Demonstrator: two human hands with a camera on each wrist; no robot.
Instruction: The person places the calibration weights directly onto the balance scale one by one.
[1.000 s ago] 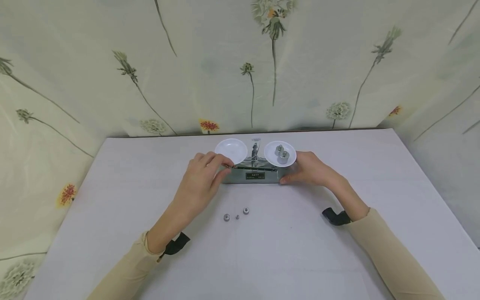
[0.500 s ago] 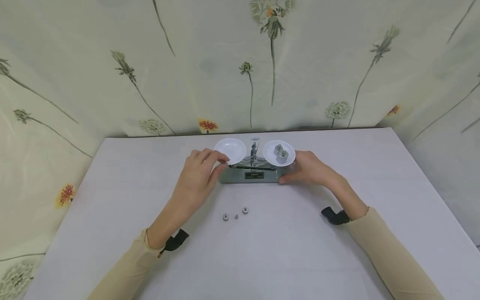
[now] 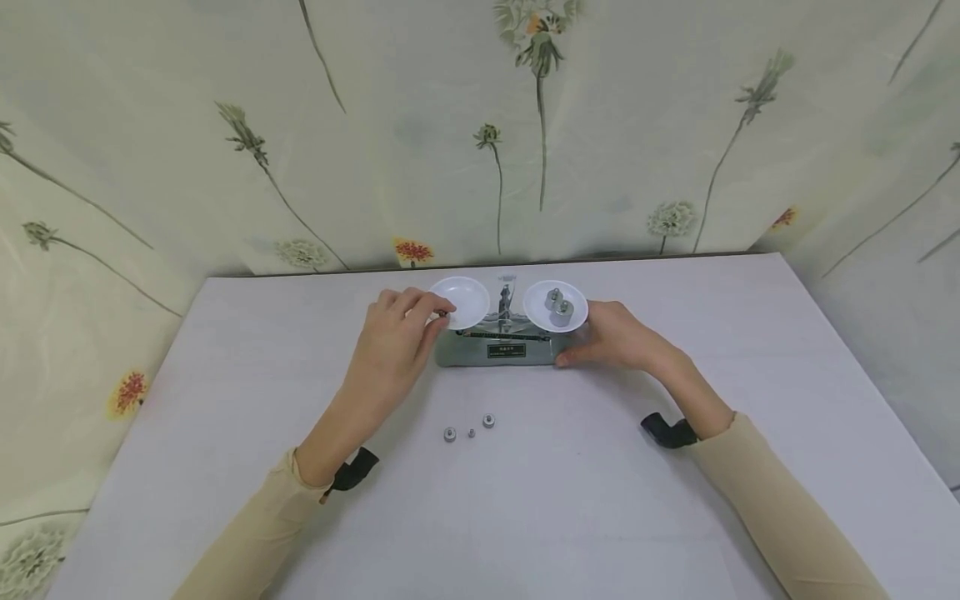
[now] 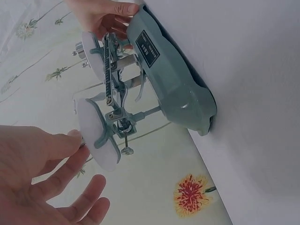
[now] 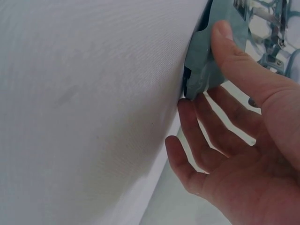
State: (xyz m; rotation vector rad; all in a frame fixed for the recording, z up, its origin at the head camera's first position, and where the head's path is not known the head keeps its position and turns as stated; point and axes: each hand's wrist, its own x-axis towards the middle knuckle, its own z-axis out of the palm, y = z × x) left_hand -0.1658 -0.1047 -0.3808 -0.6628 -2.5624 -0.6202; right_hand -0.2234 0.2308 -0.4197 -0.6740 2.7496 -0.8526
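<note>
Flower-printed cloth [image 3: 427,183] hangs behind the far edge of the worktop [image 3: 570,500], whose white covering shows a woven texture in the right wrist view. Near the middle of that far edge stands a grey-green balance [image 3: 507,352], its label toward the person. Two metal weights [image 3: 562,313] sit together in its white right pan [image 3: 536,315]; three loose weights [image 3: 471,433] lie on the worktop in front, farther from the far edge.

At the outer rim of the left pan [image 3: 467,302], the left hand [image 3: 386,343] pinches a small dark thing [image 3: 442,314] — too hidden to name, and I cannot tell whether it touches the pan. The right hand [image 3: 618,337] grips the balance's right end, thumb across the front.

The step in hand looks like fine handling at the left pan, the other hand steadying. What comes next seems to call for a light, exact left touch — a bump could tip the pan.
</note>
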